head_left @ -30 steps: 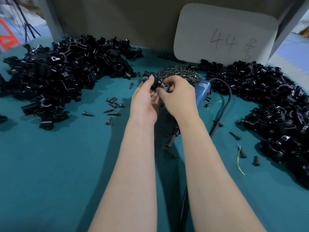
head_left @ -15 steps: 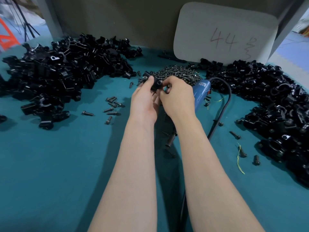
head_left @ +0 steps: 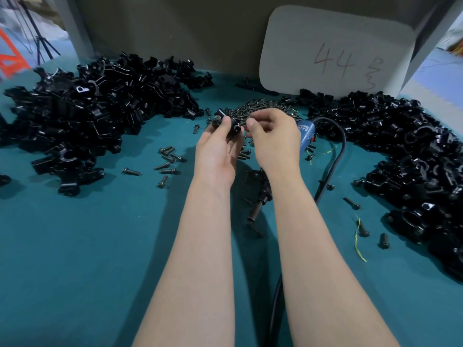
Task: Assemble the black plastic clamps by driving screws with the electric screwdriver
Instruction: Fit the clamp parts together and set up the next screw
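Two clamp heaps (head_left: 87,126), screw pile (head_left: 265,108), screwdriver (head_left: 307,132) behind right hand (head_left: 273,139)

— Shot from where?
— From head height, wide-angled, facing forward and down onto the teal table (head_left: 75,271).
— How near?
— Close: left hand (head_left: 215,151) and right hand (head_left: 273,139) mid-frame, wall (head_left: 175,33) at top.
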